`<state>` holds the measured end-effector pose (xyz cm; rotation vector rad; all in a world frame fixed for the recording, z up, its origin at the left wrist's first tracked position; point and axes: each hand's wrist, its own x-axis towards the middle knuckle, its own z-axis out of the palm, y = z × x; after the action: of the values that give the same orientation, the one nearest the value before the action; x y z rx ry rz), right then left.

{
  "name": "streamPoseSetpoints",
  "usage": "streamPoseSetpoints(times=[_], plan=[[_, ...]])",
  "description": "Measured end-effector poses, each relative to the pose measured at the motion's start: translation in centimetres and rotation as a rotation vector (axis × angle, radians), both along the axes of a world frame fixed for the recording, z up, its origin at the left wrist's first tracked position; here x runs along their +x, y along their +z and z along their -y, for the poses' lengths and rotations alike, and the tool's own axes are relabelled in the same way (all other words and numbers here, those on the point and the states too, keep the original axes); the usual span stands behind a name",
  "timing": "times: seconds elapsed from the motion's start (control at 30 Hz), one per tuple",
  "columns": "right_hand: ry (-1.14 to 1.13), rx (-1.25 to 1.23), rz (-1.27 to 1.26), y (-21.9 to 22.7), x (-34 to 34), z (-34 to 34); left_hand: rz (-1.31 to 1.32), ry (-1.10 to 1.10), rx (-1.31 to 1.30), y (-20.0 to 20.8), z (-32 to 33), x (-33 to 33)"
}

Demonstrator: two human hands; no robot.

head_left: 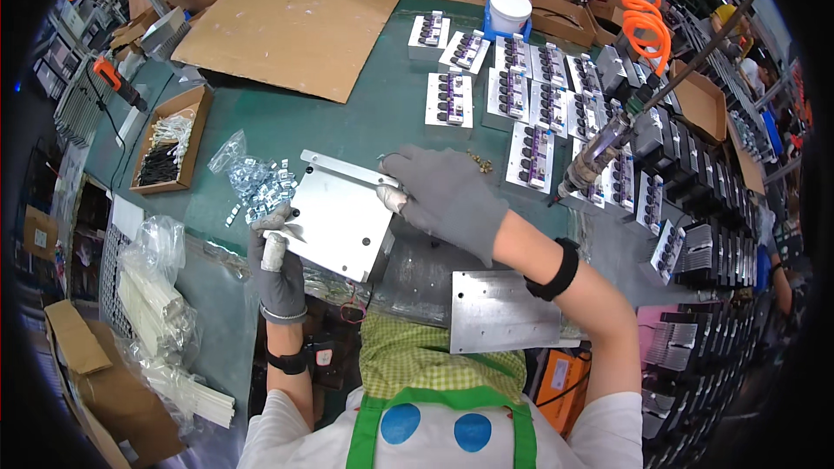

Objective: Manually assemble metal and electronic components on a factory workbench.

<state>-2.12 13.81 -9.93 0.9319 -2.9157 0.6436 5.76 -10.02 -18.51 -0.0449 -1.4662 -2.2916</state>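
Two gray-gloved hands are on one silver metal housing (343,213), tilted above the near edge of the green bench (391,69) as I watch from my remote seat. The left hand (278,269) pinches its left edge, fingertips bent in against the side, one digit wrapped in pale tape. The right hand (447,195) has thumb and forefinger drawn together about the right end of the raised flange (347,169), so the panel lies between both sets of fingers; I cannot make out the fingertips beneath it.

Counting outward, I get one flat metal plate (504,313) near the right forearm, one loose heap of small metal clips (261,187) just beyond the left hand, and one little cluster of brass pieces (480,162) past the right; each pile is too fine for me to number. One open carton (204,117) holds white and black parts. At right I make out at least twelve terminal-block units (449,100), some overlapping, and one hanging driver (599,156) in front of them.
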Motion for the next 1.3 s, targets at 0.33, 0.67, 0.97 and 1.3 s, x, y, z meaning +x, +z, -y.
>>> streamPoseSetpoints(times=[0.33, 0.67, 0.97, 1.3], plan=[[-0.028, -0.18, 0.053, -0.8, 0.7, -4.3, 0.031, 0.018, -0.096, 0.3, 0.1, -0.2], [0.173, 0.2, 0.16, -3.3, 15.2, -10.7, -0.002, -0.008, -0.155, 0.5, 0.2, -0.9], [-0.149, 0.163, -0.072, -7.4, 16.4, -10.6, 0.01, 0.015, -0.106, 2.2, -0.6, -0.6], [-0.223, -0.33, 0.064, -3.9, 12.1, -12.6, 0.053, 0.068, -0.057, 5.9, -5.6, 3.1]])
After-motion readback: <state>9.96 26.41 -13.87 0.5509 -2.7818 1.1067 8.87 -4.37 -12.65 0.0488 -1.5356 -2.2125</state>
